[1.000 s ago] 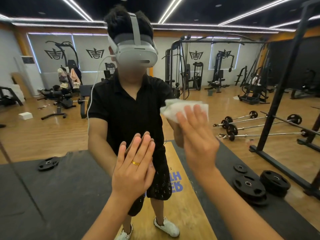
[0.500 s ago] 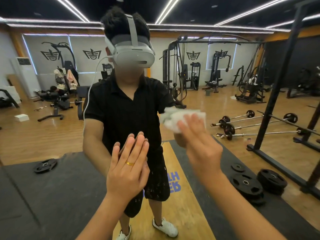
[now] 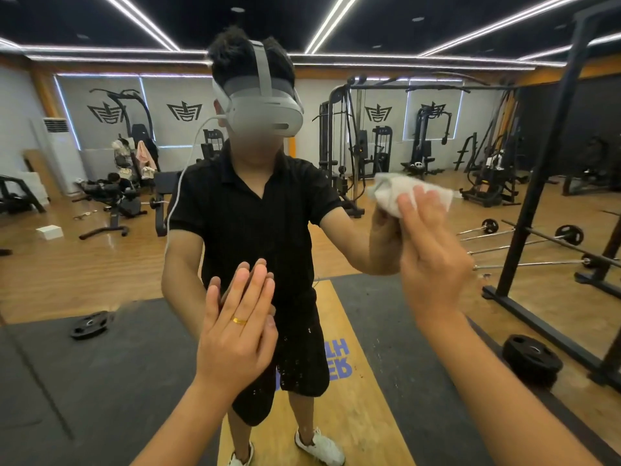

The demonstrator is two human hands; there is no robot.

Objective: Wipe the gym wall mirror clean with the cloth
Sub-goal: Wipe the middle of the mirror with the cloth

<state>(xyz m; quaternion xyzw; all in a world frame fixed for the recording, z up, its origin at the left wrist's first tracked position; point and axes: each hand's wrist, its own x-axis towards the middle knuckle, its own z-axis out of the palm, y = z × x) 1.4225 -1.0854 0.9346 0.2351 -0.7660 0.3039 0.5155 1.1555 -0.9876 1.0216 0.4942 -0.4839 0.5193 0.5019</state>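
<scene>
The gym wall mirror (image 3: 100, 264) fills the whole view and reflects me in a black shirt and a white headset. My left hand (image 3: 235, 331), with a gold ring, lies flat against the glass at chest height, fingers straight and together. Up and to the right, my right hand (image 3: 433, 260) presses a bunched white cloth (image 3: 386, 193) onto the glass with straight fingers. The cloth's top sticks out above my fingertips.
Everything else is reflection: a black rack post (image 3: 537, 183) at the right, barbells (image 3: 537, 240) on the wooden floor, weight plates (image 3: 532, 359) on the dark mat, and cable machines (image 3: 339, 139) along the far wall.
My right hand has slid the cloth to the right across the glass. My left hand stays flat on the mirror in about the same spot.
</scene>
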